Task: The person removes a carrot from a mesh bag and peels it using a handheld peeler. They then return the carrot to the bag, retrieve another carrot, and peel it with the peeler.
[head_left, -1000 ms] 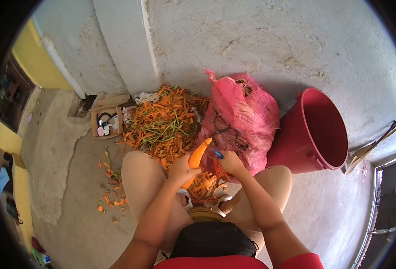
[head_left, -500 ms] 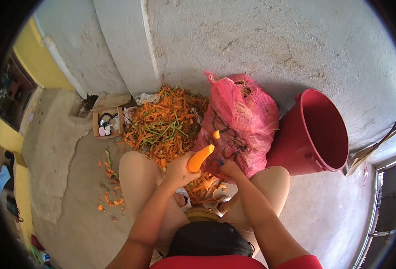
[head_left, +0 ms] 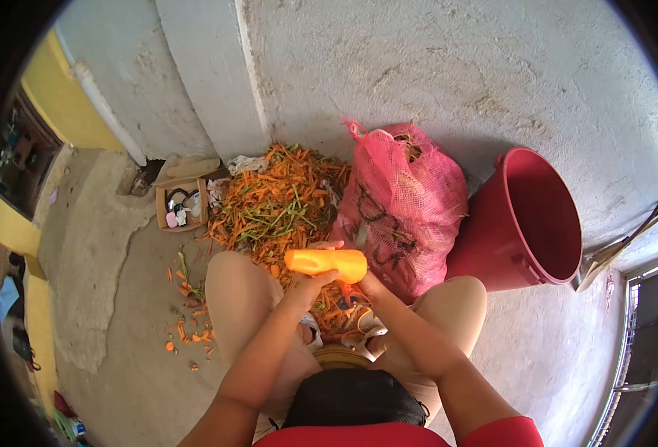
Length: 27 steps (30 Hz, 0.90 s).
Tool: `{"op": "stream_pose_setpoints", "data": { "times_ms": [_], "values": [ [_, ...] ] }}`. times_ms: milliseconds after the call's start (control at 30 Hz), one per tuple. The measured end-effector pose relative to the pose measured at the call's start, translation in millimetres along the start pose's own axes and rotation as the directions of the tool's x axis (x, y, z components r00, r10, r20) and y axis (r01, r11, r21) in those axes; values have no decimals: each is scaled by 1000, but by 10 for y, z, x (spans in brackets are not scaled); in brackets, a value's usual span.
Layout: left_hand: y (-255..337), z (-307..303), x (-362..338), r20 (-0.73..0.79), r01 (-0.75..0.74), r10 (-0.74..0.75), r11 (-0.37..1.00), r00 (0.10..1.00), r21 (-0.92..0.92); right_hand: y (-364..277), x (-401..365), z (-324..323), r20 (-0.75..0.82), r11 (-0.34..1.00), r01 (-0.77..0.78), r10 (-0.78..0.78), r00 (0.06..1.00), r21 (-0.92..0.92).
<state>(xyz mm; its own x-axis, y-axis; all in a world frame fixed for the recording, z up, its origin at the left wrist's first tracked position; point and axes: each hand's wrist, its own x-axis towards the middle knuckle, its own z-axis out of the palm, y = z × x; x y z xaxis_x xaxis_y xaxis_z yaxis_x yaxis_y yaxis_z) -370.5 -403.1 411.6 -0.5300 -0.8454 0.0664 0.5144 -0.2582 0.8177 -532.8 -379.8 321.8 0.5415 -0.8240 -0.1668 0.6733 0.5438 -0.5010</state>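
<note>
Carrot (head_left: 325, 263): being clamped in left hand (head_left: 311, 287) — seemingly for steadiness.
Right hand (head_left: 372, 287): being held just beside — grip cannot be told.

Our left hand (head_left: 309, 287) grips a peeled carrot (head_left: 329, 263) crosswise above orange peelings (head_left: 332, 314); our right hand (head_left: 372, 286), partly hidden, perhaps touches its thicker end.
</note>
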Motion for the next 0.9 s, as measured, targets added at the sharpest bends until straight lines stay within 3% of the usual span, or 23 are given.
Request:
{"op": "stream_pose_setpoints", "data": {
  "times_ms": [67, 100, 200, 300, 333, 400, 500, 567, 600, 700, 800, 900],
  "values": [
    [13, -74, 4, 65, -5, 4, 1000, 998, 16, -145, -11, 271, -372, 980, 168, -197, 907, -110],
    [126, -44, -8, 130, -8, -5, 995, 992, 102, -169, -3, 173, -406, 975, 210, -220, 887, -70],
    [348, 48, -90, 184, 278, -261, 958, 948, -73, -421, -105, 506, -561, 954, 250, -301, 772, -167],
    [418, -36, -49, 229, 479, -426, 830, 875, -288, -538, -171, 417, -585, 913, 221, -392, 710, -343],
    [420, -56, -37, 200, 489, -459, 860, 866, -146, -542, -158, 355, -593, 895, 217, -423, 685, -389],
    [394, -86, -7, 128, 492, -509, 859, 851, 144, -542, -160, 317, -540, 836, 200, -493, 682, -511],
    [291, -63, 15, 80, 516, -609, 727, 789, 453, -573, -203, 416, -497, 700, 38, -544, 676, -714],
    [4, -185, 6, 18, 372, -477, 708, 879, 600, -595, -256, 531, -466, 535, -132, -557, 688, -835],
    [-40, -154, 14, -2, 300, -401, 681, 916, 669, -577, -257, 549, -442, 481, -148, -586, 679, -864],
    [-85, -54, 24, -69, 234, -251, 718, 966, 655, -503, -246, 632, -328, 285, -179, -658, 678, -942],
    [-101, -75, 56, -209, 368, -306, 692, 929, 621, -534, -262, 679, -196, 103, -174, -692, 695, -979],
    [46, 39, 68, -270, 489, -409, 692, 872, 531, -648, -224, 596, -168, 110, -159, -894, 416, -981]
  ]
}}
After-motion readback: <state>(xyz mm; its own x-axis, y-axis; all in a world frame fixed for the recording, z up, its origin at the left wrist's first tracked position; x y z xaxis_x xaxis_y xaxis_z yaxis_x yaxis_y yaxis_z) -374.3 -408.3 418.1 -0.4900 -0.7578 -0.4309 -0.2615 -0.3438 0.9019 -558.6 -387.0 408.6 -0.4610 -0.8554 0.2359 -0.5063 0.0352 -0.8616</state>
